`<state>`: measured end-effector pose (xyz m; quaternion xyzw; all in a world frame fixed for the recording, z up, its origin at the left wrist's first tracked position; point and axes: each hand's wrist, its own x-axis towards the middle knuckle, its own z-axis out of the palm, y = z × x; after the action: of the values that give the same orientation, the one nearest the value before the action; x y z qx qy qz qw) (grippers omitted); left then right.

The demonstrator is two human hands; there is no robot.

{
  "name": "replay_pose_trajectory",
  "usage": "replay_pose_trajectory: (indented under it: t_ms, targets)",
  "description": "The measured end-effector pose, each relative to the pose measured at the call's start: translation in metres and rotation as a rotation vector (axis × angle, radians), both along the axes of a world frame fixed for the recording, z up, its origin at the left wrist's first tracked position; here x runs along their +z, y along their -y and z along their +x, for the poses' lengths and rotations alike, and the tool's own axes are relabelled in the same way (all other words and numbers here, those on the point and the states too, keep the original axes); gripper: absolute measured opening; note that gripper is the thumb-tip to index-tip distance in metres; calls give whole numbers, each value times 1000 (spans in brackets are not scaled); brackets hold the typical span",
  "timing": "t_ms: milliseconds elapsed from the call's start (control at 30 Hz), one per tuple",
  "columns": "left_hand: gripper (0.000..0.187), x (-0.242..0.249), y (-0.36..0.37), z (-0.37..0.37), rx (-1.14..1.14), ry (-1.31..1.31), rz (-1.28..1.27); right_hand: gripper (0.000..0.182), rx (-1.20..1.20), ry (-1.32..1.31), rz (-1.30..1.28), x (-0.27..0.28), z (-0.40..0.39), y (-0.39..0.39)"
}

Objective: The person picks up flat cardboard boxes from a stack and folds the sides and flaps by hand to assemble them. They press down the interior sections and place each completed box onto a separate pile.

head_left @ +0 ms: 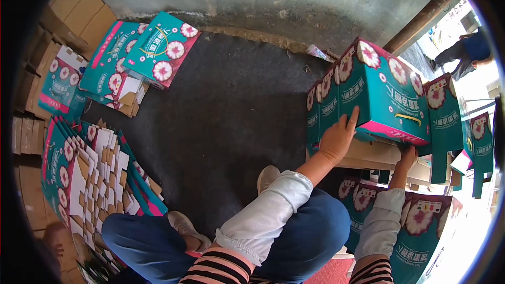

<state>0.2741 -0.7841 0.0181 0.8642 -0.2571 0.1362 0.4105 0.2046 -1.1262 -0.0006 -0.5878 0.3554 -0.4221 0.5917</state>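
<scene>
Left hand (339, 135) open against teal box (386, 94); right hand (408, 156) at its lower edge, grip unclear

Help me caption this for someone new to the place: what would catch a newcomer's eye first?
Most likely the big teal box with pink flower-like prints at the right, where the left hand touches its side and the right hand is at its lower edge, below a yellow handle. Next would come the thick fan of folded cartons at the lower left, its white and brown edges jagged against the dark floor.
</scene>
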Motion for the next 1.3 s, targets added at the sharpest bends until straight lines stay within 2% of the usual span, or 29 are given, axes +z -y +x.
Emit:
replay_pose_trajectory:
  t_ms: [67,167,233,300,400,500,600,667,700,733,767,800,833,867,933,1000,1033,1067,1300]
  targets:
    - [78,4,-5,-4,-44,-62,37,42,-102,-153,-31,2,-6,-15]
    - [77,6,-31,-16,-96,16,111,49,-153,-86,-46,-9,-24,-50]
    - [74,15,-66,-30,-127,-43,188,54,-109,-49,-78,-16,-41,-68]
    - [72,17,-113,-46,-142,-94,278,58,38,24,-292,-14,-62,-86]
    - [63,27,-197,-74,-209,-144,391,52,208,33,-387,80,-70,-196]
    - [55,73,-290,-90,-358,-447,638,40,421,63,-546,149,-68,-251]
    - [49,111,-384,-107,-90,-539,655,33,670,-6,-753,207,-77,-320]
    - [46,135,-450,-119,234,-488,677,29,823,-90,-932,235,-88,-375]
    - [46,140,-484,-123,398,-486,687,28,972,-67,-1051,243,-89,-400]
    - [39,128,-527,-127,557,-342,671,27,1120,-42,-1171,250,-88,-425]
    - [37,127,-567,-135,705,-376,664,26,1264,-16,-1293,256,-87,-446]
    - [37,120,-606,-146,847,-332,740,28,1390,2,-1289,254,-84,-467]
    - [41,105,-648,-161,1002,-354,858,30,1515,18,-1282,246,-80,-485]
    - [56,130,-658,-173,1060,-633,904,29,1598,15,-1250,234,-76,-499]
    - [73,101,-721,-197,1239,-718,993,30,1654,-84,-1359,197,-62,-512]
    - [85,96,-751,-220,1338,-688,991,33,1680,-268,-1535,174,-54,-512]
    - [91,95,-759,-226,1385,-671,988,32,1688,-304,-1515,170,-53,-512]
    - [105,95,-768,-228,1380,-745,998,32,1691,-341,-1499,167,-51,-513]
    - [108,82,-799,-215,1251,-694,955,31,1715,-524,-1486,161,-46,-536]
